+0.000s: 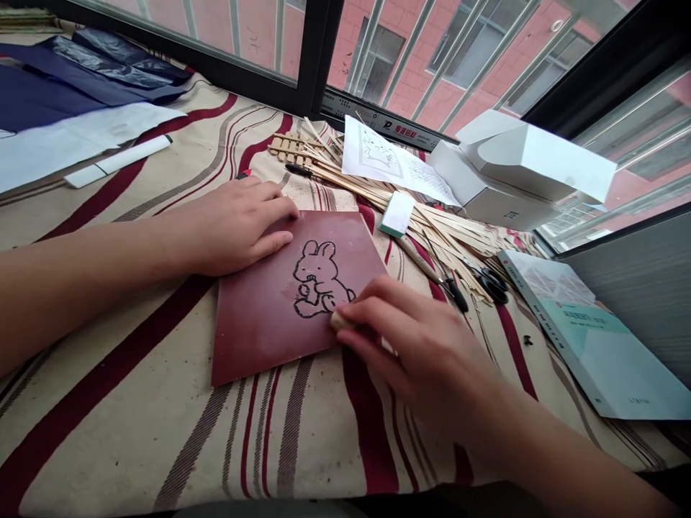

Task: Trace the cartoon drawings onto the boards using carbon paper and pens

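On the white cardboard box (pixel 497 205), the small letters "ZTE". On the black window frame (pixel 316 57), a dark label with Chinese characters in red and in white. On the softcover book (pixel 586 345) at right, a Chinese title, too small for sure reading. On the paper sheet (pixel 372 155) beside the box, a line drawing and rows of writing, not legible.

Underneath everything, the tablecloth (pixel 124 432), beige, with wavy stripes of maroon and brown. Behind, pale window bars (pixel 406 57), and outside, a pink tiled wall (pixel 213 29).

In the middle of the tablecloth, the reddish-brown board (pixel 259 316), flat, smooth, with a rough black outline of a rabbit-like animal. On its upper left edge, the left hand (pixel 251 219), laid down with loose fingers. At its lower right edge, the right hand (pixel 421 338), pinched on a small pale lump (pixel 340 321); cannot tell of which material. Both hands apart. Beyond, thin wooden strips (pixel 464 237) in a loose heap.
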Demonstrator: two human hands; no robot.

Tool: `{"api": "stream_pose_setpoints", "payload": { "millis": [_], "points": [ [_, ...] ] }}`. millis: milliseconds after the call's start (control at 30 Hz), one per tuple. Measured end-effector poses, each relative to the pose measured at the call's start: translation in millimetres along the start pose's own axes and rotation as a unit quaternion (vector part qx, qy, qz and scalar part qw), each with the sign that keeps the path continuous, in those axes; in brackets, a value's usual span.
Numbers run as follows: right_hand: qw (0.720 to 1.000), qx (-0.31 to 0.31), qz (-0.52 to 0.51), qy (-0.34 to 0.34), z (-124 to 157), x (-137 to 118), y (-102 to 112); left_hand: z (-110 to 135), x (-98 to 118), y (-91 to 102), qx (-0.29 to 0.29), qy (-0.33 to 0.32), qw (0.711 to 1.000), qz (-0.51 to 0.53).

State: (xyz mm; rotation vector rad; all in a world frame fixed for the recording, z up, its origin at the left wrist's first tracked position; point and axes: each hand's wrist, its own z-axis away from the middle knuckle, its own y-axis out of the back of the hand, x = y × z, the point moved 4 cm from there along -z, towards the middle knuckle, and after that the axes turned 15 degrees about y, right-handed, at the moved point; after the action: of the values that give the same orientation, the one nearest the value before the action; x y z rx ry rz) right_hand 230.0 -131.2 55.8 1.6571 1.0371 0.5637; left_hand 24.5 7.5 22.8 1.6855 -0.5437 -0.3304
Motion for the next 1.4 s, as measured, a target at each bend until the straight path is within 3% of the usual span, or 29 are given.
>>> {"api": "stream_pose_setpoints", "payload": {
  "millis": [133, 300, 500, 633, 800, 967, 1067, 1200, 1400],
  "points": [
    [0.998, 0.007, 0.021, -0.053, 6.8, 19.2, 8.8, 0.0, -0.7, 0.0, 0.002, -0.002, 1.000, -0.009],
    [0.995, 0.086, 0.015, -0.058, 11.5, 31.6, 22.8, -0.5, -3.3, -1.3, 0.005, -0.005, 1.000, -0.004],
    [0.998, 0.006, 0.010, -0.056, 7.1, 17.3, 7.3, -0.8, -4.7, -3.0, 0.010, 0.001, 0.999, 0.040],
    [1.000, 0.004, -0.008, -0.010, 2.3, 2.3, 0.8, -0.7, -4.1, -2.8, 0.004, 0.004, 1.000, 0.018],
    [0.997, 0.013, 0.038, -0.063, 4.9, 8.5, 2.3, -0.9, -4.2, -1.8, 0.006, -0.002, 1.000, 0.014],
    [1.000, 0.005, 0.027, 0.006, 1.3, 0.8, 0.1, -0.2, -4.1, -2.6, 0.014, -0.005, 1.000, 0.003],
    [0.998, 0.006, 0.055, -0.034, 2.2, 4.4, 1.4, 0.3, -3.6, -2.8, 0.004, 0.001, 1.000, 0.008],
    [0.999, 0.003, 0.037, 0.009, 0.9, 3.3, 1.8, -0.1, -1.4, -1.5, -0.007, 0.013, 1.000, 0.017],
    [0.998, 0.000, 0.064, -0.023, 2.5, 7.4, 5.1, 0.0, 1.0, -0.4, -0.020, 0.016, 1.000, -0.009]
  ]
}}
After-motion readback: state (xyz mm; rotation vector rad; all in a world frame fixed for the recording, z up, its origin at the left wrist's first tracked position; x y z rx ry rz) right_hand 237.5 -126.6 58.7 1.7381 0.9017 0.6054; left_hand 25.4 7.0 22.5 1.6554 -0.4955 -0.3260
